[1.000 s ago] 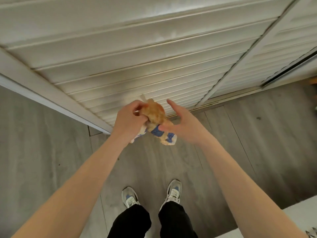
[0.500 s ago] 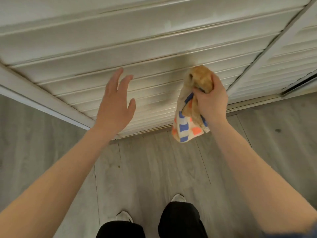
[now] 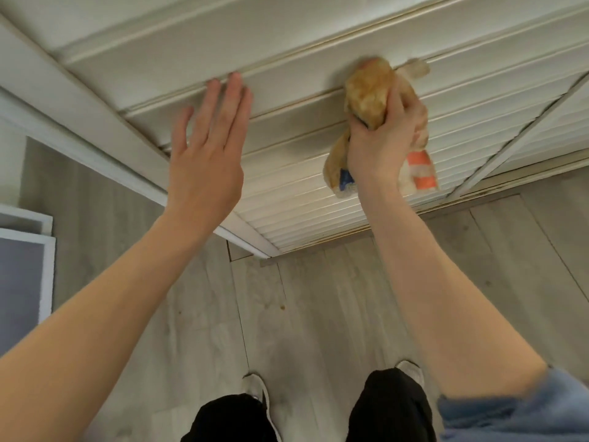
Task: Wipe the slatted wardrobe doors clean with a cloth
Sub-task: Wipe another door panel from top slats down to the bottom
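L: my left hand [image 3: 204, 161] was raised, fingers straight, back toward me | R: my right hand [image 3: 382, 145] gripped the bunched cloth [image 3: 366, 90] | my forearms reached forward, bare

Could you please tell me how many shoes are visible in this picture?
2: the left shoe at bottom centre on the grey floor, the right shoe further right; black trouser legs hide most of each.

My cloth [image 3: 366, 90]: tan bunch, orange-white stripes, blue patch (mostly hidden). Behind cloth, wardrobe doors [image 3: 287, 68] white. Below cloth, floor [image 3: 318, 314] grey wood-grain.
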